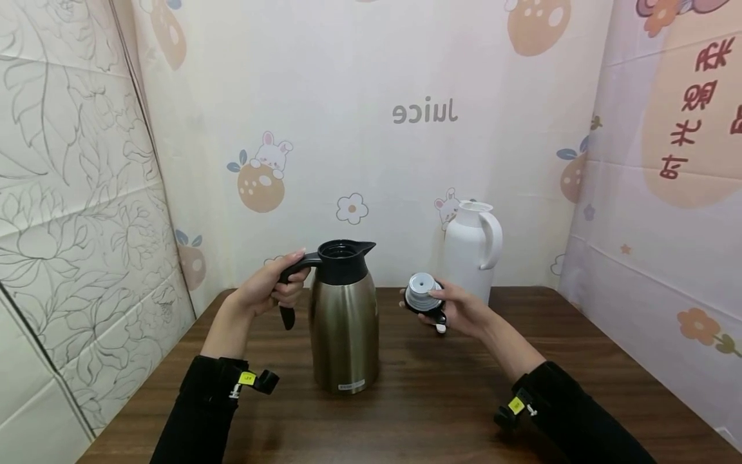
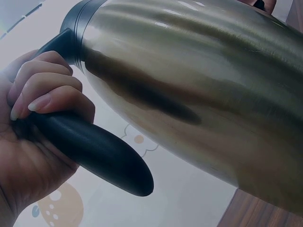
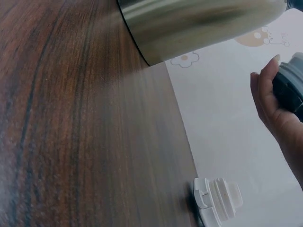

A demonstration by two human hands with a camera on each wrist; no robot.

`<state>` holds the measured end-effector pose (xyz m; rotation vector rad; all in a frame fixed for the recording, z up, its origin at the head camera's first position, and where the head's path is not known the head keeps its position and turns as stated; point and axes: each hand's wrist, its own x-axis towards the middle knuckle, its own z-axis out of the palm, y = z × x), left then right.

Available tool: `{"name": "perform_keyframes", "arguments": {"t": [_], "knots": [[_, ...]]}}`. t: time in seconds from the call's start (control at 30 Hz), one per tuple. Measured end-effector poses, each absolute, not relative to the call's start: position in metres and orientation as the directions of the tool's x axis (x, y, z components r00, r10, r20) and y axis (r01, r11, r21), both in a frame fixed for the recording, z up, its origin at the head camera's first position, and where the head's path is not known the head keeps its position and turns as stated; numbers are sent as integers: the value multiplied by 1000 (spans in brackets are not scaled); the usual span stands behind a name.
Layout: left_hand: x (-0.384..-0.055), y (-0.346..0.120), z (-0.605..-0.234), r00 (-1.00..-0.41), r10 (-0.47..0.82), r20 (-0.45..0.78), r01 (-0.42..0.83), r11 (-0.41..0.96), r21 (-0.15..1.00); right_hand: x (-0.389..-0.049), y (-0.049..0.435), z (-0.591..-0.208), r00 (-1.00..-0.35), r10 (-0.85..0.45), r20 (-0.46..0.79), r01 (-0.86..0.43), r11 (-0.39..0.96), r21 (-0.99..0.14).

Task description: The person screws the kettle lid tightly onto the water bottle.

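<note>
Roughly mid-table: steel jug [image 1: 344, 335] stands upright, long axis vertical, black spout [image 1: 364, 247] pointing right, handle [image 2: 97, 156] toward the left.
Table edges: wooden table [image 1: 417, 419] stretches well past the jug to left and right edges; the back edge lies behind it, with room between.
Left hand [image 1: 272, 290]: fingers curled snugly round the handle.
Right hand [image 1: 464, 311]: fingers closed round a stopper [image 1: 422, 290], well apart from the jug, grey end up.
Back edge, right of centre: white jug [image 1: 464, 251], upright.
Right wrist view: white lid [image 3: 217, 201] near the table's edge.
</note>
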<state>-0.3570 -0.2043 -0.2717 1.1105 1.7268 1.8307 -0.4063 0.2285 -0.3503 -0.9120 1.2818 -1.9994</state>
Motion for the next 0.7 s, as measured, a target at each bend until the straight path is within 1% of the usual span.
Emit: {"name": "perform_keyframes", "arguments": {"t": [0.07, 0.17, 0.3, 0.37, 0.43, 0.5, 0.6, 0.7], "knots": [[-356, -205, -272, -613, 740, 277, 235, -163, 958, -407, 228, -349, -554, -792, 257, 132, -388, -912], [-356, -205, -272, -620, 737, 269, 231, -156, 960, -409, 228, -348, -529, -801, 279, 142, -408, -902], [-356, -205, -272, -614, 739, 278, 234, -165, 958, -410, 230, -345, -517, -799, 307, 128, -427, -895], [-357, -205, -272, -609, 741, 283, 235, -172, 957, -408, 231, -343, -522, -791, 320, 143, -451, -881], [-357, -205, -272, -604, 744, 286, 234, -178, 956, -407, 233, -340, -534, -779, 329, 173, -481, -859], [-357, -205, -272, -602, 746, 286, 230, -181, 956, -406, 233, -338, -563, -761, 322, 210, -509, -835], [-356, -206, -272, -602, 746, 284, 222, -185, 957, -405, 231, -335, -623, -722, 301, 243, -545, -803], [-355, -206, -272, -603, 748, 278, 215, -184, 959, -403, 230, -334, -693, -662, 285, 244, -588, -772]]}}
